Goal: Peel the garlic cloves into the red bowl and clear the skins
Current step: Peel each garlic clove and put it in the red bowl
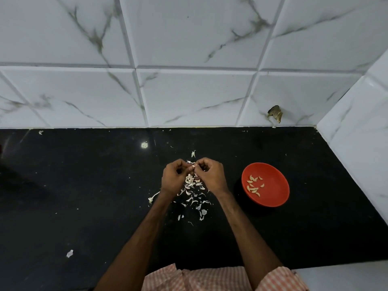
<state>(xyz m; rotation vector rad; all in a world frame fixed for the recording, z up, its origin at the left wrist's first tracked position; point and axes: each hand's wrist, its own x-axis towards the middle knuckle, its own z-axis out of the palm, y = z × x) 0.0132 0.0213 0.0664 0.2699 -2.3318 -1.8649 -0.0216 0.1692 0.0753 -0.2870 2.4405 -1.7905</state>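
a: entry 1. the garlic clove [193,166]?
b: small, pale, with a tan patch showing. it is pinched between the fingertips of the left hand [174,177] and the right hand [212,175]. both hands curl round it and hold it above the black counter [84,185].
a: long axis, heading?
b: cannot tell; too little shows between the fingers.
a: red bowl [273,199]?
b: at 3 o'clock of the hands, apart from them, upright on the counter. peeled cloves [253,184] lie in its 9 o'clock half: cream, curved slivers, long axes mixed.
a: skins [190,181]?
b: white papery flakes, heaped under the hands and scattered toward 6 o'clock. one stray skin [69,253] sits well apart at 8 o'clock. a second flake [193,153] lies just beyond the hands at 12 o'clock.
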